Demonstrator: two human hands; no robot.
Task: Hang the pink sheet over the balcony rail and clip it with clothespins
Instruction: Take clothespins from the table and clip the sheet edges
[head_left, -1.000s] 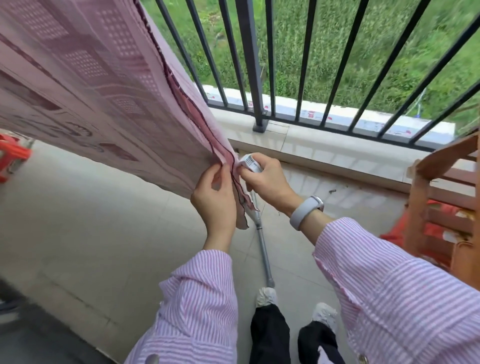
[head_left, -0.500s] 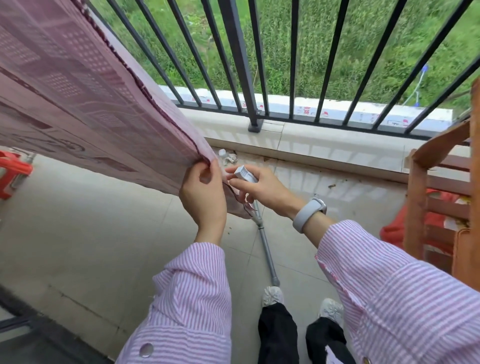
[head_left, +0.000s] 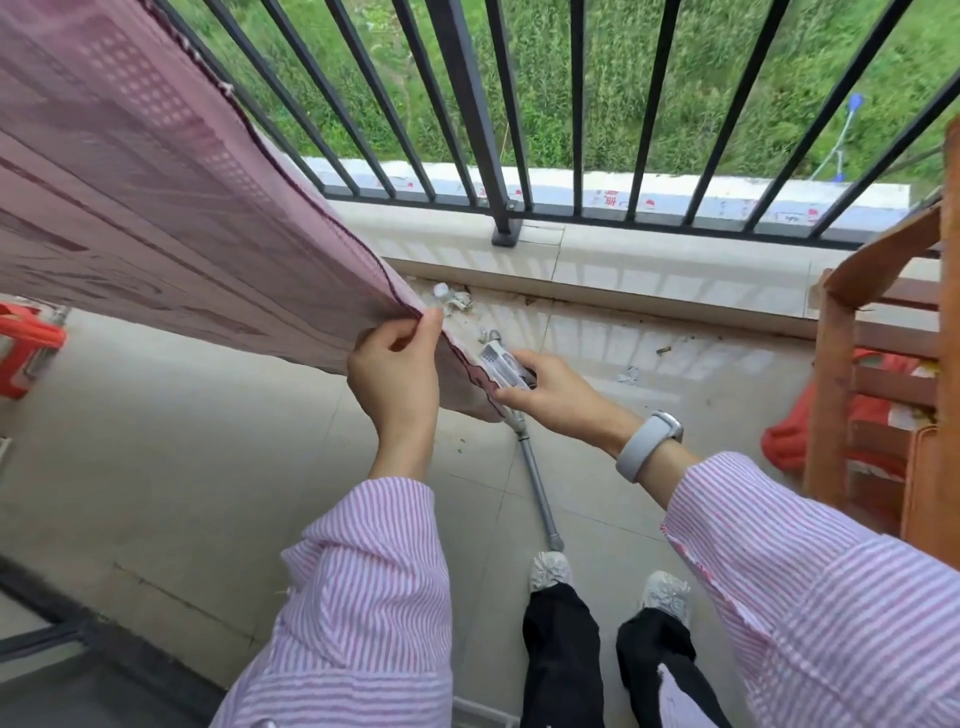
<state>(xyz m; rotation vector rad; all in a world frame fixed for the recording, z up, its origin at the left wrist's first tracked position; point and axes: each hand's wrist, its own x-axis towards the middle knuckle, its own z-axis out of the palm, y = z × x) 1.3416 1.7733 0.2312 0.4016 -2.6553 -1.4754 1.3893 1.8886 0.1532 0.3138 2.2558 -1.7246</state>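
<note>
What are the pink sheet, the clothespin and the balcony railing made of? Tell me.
Pink patterned sheet: woven fabric, matte; it drapes and has a stitched hem. White clothespin: probably plastic, smooth and slightly glossy. Black barred balcony railing: seemingly painted metal, thin straight bars with an even sheen.

Home balcony: black railing (head_left: 467, 104), tiled floor (head_left: 182, 441)

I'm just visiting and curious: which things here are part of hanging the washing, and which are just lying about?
In use: pink sheet, white clothespin, railing, left hand, right hand.

Lying about: grey pole, wooden rack, red stool, floor litter.
</note>
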